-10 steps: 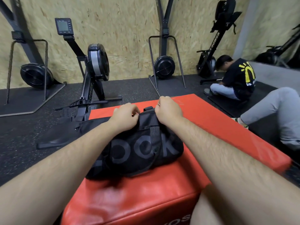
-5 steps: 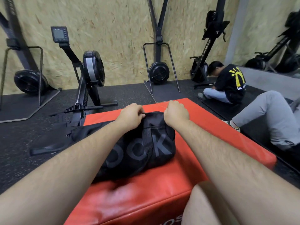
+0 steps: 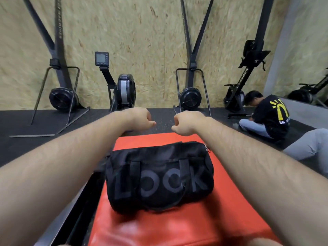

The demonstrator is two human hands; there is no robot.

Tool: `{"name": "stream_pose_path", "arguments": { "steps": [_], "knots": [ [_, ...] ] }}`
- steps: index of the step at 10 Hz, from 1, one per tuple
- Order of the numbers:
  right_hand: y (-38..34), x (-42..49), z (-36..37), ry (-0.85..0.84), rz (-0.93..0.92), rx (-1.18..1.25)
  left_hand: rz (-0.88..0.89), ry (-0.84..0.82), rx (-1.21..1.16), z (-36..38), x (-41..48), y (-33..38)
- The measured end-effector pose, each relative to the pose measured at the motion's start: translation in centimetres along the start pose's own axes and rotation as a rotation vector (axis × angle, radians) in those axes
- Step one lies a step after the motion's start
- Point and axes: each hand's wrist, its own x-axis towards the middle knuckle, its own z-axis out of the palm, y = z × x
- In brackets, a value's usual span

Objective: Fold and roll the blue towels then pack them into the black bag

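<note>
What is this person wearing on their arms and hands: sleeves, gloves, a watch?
Nothing that shows. The left forearm and right forearm are bare and hairy, with no sleeve in view. The left hand and right hand have no gloves, and no watch, band or ring is visible from this side.

Black bag [image 3: 159, 181]: woven cloth, matt, grey lettering flat and dull; small zip pull [image 3: 205, 147] looked like bright metal. Red box [image 3: 177, 228] under it: smooth vinyl-like skin, soft sheen, faint creases. Wall [image 3: 142, 41]: pressed wood-chip board, rough, unpainted. Floor [image 3: 163, 124]: black rubber, speckled, matt. Machine frame [image 3: 59, 50]: dark metal, dull finish.
</note>
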Motion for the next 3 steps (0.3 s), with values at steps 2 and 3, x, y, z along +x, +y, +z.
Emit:
{"name": "stream_pose_path", "arguments": {
  "steps": [2, 3],
  "knots": [
    [0.9, 13.2, 0.6, 0.052, 0.029, 0.017, -0.045, 0.126, -0.037, -0.1, 11.4, -5.7],
    [2.8, 21.7, 1.5, 0.173, 0.066, 0.182, -0.077, 0.203, -0.4, 0.5, 19.6, -7.8]
  ]
}}
